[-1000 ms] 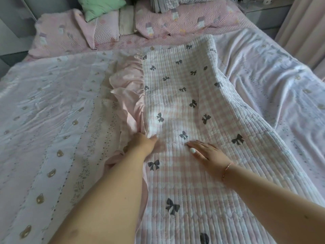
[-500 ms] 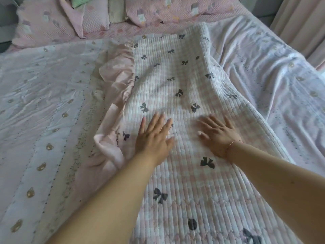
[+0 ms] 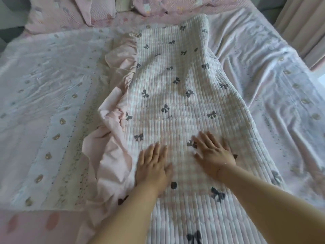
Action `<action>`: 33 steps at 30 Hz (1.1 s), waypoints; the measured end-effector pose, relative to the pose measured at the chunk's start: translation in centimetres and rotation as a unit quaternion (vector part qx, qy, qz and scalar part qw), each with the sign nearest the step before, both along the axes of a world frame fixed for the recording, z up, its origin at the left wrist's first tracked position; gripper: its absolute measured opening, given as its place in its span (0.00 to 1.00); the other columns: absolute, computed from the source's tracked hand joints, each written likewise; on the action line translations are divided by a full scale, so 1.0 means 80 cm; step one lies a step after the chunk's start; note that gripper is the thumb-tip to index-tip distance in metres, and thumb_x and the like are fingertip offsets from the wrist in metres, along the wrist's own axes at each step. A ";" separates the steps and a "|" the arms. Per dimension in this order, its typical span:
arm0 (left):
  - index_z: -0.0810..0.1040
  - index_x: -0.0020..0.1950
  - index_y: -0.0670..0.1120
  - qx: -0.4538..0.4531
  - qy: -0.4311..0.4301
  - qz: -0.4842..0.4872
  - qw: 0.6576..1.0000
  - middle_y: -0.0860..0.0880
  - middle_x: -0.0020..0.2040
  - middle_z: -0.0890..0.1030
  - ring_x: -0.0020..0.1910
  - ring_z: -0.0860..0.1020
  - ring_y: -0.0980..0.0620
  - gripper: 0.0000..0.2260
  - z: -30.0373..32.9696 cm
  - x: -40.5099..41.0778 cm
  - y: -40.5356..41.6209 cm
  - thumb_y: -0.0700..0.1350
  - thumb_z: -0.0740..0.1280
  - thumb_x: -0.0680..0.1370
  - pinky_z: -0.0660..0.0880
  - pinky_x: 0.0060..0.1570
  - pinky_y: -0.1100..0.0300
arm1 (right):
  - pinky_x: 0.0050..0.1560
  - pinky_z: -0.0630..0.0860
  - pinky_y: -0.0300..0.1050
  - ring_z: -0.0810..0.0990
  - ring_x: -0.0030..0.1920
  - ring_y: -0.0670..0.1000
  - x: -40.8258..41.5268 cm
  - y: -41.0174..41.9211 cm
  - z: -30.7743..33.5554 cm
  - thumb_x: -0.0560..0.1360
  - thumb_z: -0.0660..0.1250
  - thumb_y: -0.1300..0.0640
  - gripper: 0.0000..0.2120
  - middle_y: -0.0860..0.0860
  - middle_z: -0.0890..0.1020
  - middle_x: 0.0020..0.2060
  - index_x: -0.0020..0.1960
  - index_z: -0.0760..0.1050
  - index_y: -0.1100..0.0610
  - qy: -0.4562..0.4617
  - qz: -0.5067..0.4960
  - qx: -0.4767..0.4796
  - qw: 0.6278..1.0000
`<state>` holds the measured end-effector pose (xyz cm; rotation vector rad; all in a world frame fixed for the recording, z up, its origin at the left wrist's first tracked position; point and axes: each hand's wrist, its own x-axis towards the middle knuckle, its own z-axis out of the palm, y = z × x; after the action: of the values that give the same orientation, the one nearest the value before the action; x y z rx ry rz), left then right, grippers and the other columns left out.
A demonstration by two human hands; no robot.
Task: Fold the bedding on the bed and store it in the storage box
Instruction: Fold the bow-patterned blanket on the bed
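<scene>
A quilted pink-and-white checked blanket (image 3: 177, 103) with dark bows lies folded into a long strip down the middle of the bed. Its pink ruffled edge (image 3: 112, 124) bunches along the left side. My left hand (image 3: 153, 166) presses flat on the quilt near the ruffle, fingers straight. Palm down, my right hand (image 3: 212, 152) lies beside it on the quilt with its fingers spread. No storage box is in view.
A thin pale sheet (image 3: 45, 106) with small bear prints covers the bed under the quilt and lies wrinkled at the right (image 3: 274, 85). Pink quilted pillows (image 3: 70, 13) line the headboard. A pink curtain (image 3: 302, 23) hangs at the far right.
Both hands have slid back along the quilt toward me, staying flat on it. The left hand moved from the ruffle edge onto the quilt top. The camera tilted lower.
</scene>
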<state>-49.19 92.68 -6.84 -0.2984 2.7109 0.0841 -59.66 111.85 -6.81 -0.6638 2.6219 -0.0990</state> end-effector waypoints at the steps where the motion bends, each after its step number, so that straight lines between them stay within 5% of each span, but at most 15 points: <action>1: 0.29 0.75 0.53 -0.008 -0.014 0.011 1.000 0.50 0.76 0.28 0.73 0.26 0.51 0.30 0.001 0.014 -0.007 0.64 0.29 0.76 0.32 0.74 0.47 | 0.73 0.31 0.56 0.29 0.73 0.46 0.000 0.017 0.000 0.78 0.38 0.36 0.28 0.42 0.32 0.74 0.74 0.31 0.39 -0.012 -0.019 0.010 1.000; 6: 0.29 0.75 0.53 -0.009 -0.074 0.123 0.990 0.49 0.75 0.28 0.77 0.34 0.51 0.29 0.026 0.088 -0.016 0.63 0.35 0.79 0.42 0.76 0.50 | 0.73 0.33 0.57 0.31 0.74 0.49 0.025 0.055 0.022 0.77 0.38 0.33 0.32 0.46 0.33 0.74 0.75 0.31 0.43 -0.029 -0.063 0.048 0.996; 10: 0.24 0.70 0.46 0.003 -0.095 0.075 0.993 0.46 0.74 0.26 0.73 0.26 0.49 0.44 0.026 0.172 0.046 0.68 0.14 0.59 0.21 0.65 0.53 | 0.73 0.32 0.56 0.27 0.73 0.48 0.120 0.079 0.020 0.76 0.36 0.33 0.32 0.45 0.30 0.73 0.73 0.26 0.43 -0.036 0.017 0.010 0.999; 12: 0.23 0.70 0.46 0.006 -0.110 0.055 0.992 0.47 0.72 0.24 0.71 0.24 0.49 0.46 0.029 0.210 0.058 0.66 0.11 0.55 0.19 0.60 0.57 | 0.74 0.32 0.55 0.27 0.72 0.47 0.145 0.119 0.021 0.76 0.36 0.33 0.31 0.44 0.30 0.73 0.72 0.25 0.42 -0.033 0.022 0.032 0.999; 17: 0.25 0.72 0.45 -0.055 -0.043 0.148 0.987 0.45 0.73 0.25 0.73 0.26 0.47 0.35 0.042 0.258 0.036 0.65 0.23 0.71 0.20 0.65 0.53 | 0.73 0.31 0.57 0.27 0.73 0.47 0.161 0.178 0.031 0.75 0.38 0.32 0.30 0.45 0.29 0.73 0.72 0.27 0.37 0.005 -0.063 0.071 0.996; 19: 0.28 0.74 0.43 -0.066 -0.021 0.221 0.973 0.41 0.76 0.30 0.76 0.32 0.43 0.36 0.043 0.272 0.027 0.65 0.36 0.78 0.30 0.73 0.47 | 0.74 0.35 0.59 0.28 0.73 0.49 0.174 0.185 0.036 0.77 0.41 0.33 0.30 0.46 0.28 0.73 0.71 0.27 0.35 -0.012 -0.117 0.052 0.992; 21: 0.32 0.76 0.41 -0.038 -0.032 0.289 0.956 0.39 0.79 0.40 0.78 0.47 0.40 0.40 0.046 0.286 0.025 0.66 0.47 0.79 0.50 0.76 0.45 | 0.73 0.47 0.62 0.33 0.75 0.52 0.187 0.189 0.044 0.76 0.47 0.33 0.31 0.45 0.31 0.74 0.70 0.31 0.31 -0.037 -0.188 0.015 0.981; 23: 0.36 0.78 0.40 0.040 -0.020 0.357 0.933 0.40 0.79 0.50 0.74 0.61 0.39 0.43 0.045 0.300 0.028 0.66 0.54 0.78 0.65 0.69 0.47 | 0.68 0.62 0.63 0.50 0.75 0.58 0.204 0.192 0.050 0.74 0.54 0.33 0.32 0.45 0.42 0.75 0.71 0.39 0.30 -0.035 -0.247 -0.008 0.968; 25: 0.43 0.78 0.39 0.088 0.016 0.407 0.909 0.39 0.77 0.59 0.71 0.67 0.38 0.45 0.044 0.308 0.027 0.67 0.58 0.76 0.69 0.65 0.47 | 0.61 0.69 0.59 0.63 0.68 0.62 0.219 0.196 0.052 0.73 0.61 0.36 0.35 0.48 0.52 0.74 0.73 0.44 0.34 -0.035 -0.299 -0.047 0.952; 28: 0.60 0.75 0.39 0.128 0.041 0.506 0.852 0.39 0.71 0.70 0.67 0.71 0.37 0.43 0.043 0.327 0.024 0.70 0.62 0.72 0.70 0.63 0.46 | 0.53 0.74 0.54 0.77 0.54 0.61 0.240 0.218 0.065 0.72 0.69 0.44 0.34 0.59 0.73 0.62 0.72 0.60 0.52 -0.085 -0.415 -0.165 0.890; 30: 0.70 0.69 0.41 0.135 0.035 0.581 0.802 0.39 0.64 0.75 0.61 0.74 0.37 0.45 0.039 0.357 0.033 0.75 0.61 0.67 0.72 0.60 0.46 | 0.44 0.78 0.52 0.80 0.40 0.58 0.275 0.241 0.080 0.70 0.73 0.48 0.26 0.58 0.81 0.45 0.61 0.72 0.61 -0.148 -0.515 -0.289 0.793; 32: 0.74 0.65 0.42 0.196 0.062 0.677 0.707 0.39 0.59 0.79 0.55 0.78 0.38 0.49 0.044 0.384 0.063 0.79 0.64 0.58 0.75 0.56 0.46 | 0.42 0.79 0.53 0.81 0.38 0.58 0.322 0.252 0.079 0.67 0.74 0.47 0.26 0.60 0.82 0.43 0.56 0.77 0.63 -0.208 -0.604 -0.377 0.671; 33: 0.75 0.62 0.42 0.257 0.092 0.726 0.631 0.40 0.56 0.80 0.52 0.80 0.39 0.49 0.046 0.390 0.080 0.78 0.68 0.55 0.77 0.52 0.47 | 0.41 0.79 0.53 0.82 0.40 0.59 0.344 0.245 0.080 0.67 0.74 0.45 0.25 0.60 0.83 0.44 0.55 0.77 0.63 -0.248 -0.637 -0.401 0.610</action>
<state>-18.01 99.05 -3.19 -2.1917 1.6707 1.3064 -32.14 131.48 -0.42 1.0340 1.8040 -1.6308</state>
